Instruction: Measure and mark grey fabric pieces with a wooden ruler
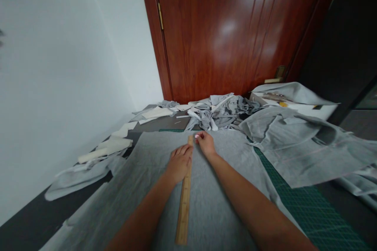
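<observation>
A large piece of grey fabric lies spread in front of me. Lengthwise on it rests a wooden ruler, its far end near the cloth's far edge. My left hand lies on the ruler's upper part, fingers stretched and pressing it against the cloth. Just right of the ruler's far end, my right hand pinches a small pale pink piece of tailor's chalk, close to the fabric. The right fingertips are partly hidden by the hand itself.
A green cutting mat shows beneath the fabric at right. Scrap cloth is heaped along the back, beside a white box. More grey cloth lies right, paper pieces left. A white wall and a wooden door bound the table.
</observation>
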Demonstrator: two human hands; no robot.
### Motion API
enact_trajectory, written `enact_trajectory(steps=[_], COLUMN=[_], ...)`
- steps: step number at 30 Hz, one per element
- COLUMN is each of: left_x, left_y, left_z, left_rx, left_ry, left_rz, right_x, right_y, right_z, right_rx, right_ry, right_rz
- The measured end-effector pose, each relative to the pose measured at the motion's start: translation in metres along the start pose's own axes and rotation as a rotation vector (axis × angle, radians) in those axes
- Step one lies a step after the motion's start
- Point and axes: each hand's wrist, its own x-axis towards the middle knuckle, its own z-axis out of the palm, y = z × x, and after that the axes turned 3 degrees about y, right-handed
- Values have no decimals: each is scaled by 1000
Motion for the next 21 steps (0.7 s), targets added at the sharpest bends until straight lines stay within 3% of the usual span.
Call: enact_trajectory(steps=[14,21], left_x=[-4,-6], left_y=[4,8], left_z=[-5,-6], left_rx=[9,26], left_ry=[-41,-40], left_rz=[38,-3], right_x=[-3,-2], right_y=[8,7], right_z=[-1,-1], right_rx=[-126,-186], right_ry=[-27,-16], right_rz=[-182,-174])
